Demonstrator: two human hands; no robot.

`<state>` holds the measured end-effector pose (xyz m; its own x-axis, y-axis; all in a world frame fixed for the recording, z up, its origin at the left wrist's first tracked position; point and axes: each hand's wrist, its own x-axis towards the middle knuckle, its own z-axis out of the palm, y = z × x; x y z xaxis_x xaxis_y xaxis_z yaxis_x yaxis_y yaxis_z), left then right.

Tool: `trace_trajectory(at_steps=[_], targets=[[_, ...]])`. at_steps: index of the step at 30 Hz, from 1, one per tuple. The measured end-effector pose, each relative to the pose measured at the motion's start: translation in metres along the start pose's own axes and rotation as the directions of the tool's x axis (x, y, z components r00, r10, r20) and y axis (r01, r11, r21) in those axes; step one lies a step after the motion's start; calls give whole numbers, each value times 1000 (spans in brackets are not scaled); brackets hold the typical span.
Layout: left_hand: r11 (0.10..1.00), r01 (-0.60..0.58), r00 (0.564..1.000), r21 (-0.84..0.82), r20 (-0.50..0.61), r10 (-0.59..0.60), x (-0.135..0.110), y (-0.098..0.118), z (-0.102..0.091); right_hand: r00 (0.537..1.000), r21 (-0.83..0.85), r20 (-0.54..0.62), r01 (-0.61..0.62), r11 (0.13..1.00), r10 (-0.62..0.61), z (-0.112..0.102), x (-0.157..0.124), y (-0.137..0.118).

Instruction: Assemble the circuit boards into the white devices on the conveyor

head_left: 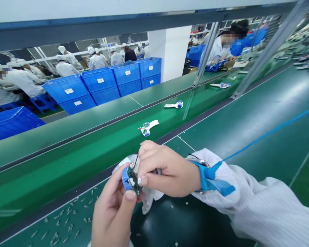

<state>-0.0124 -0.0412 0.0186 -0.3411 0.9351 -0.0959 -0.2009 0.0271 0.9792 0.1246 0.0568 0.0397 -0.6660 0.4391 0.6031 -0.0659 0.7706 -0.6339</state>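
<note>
Left hand [114,206] gripping blue-rimmed board [130,180]; right hand [168,169] pinched against it; blue bins [99,90], contents hidden.

Circuit board [137,185], seven o'clock: green; attached disc [125,179], blue. Wrist strap [214,184], four o'clock: blue. Sleeve [267,206], four o'clock: white, finely striped. Belt [67,164], eight o'clock: green. Crates [110,77], ten o'clock: blue.

Labelled blue bins [101,87] stand stacked beside a white pillar [171,53].
</note>
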Motion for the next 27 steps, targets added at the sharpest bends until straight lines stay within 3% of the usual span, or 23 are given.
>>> trace_trajectory(at_steps=[9,22,25,27], targets=[[999,42,993,19,113,-44,0,1,-1,994,-51,103,-32,998,38,-5,7,-15],[993,49,986,111,155,-66,-1,5,-3,980,-133,170,-80,988,103,-8,10,-18],[963,-59,991,261,132,25,1,4,-2,974,-204,191,-83,975,123,-9,11,-19],[867,-158,987,472,98,126,1,3,-3,967,-252,208,-90,963,145,-9,13,-19]])
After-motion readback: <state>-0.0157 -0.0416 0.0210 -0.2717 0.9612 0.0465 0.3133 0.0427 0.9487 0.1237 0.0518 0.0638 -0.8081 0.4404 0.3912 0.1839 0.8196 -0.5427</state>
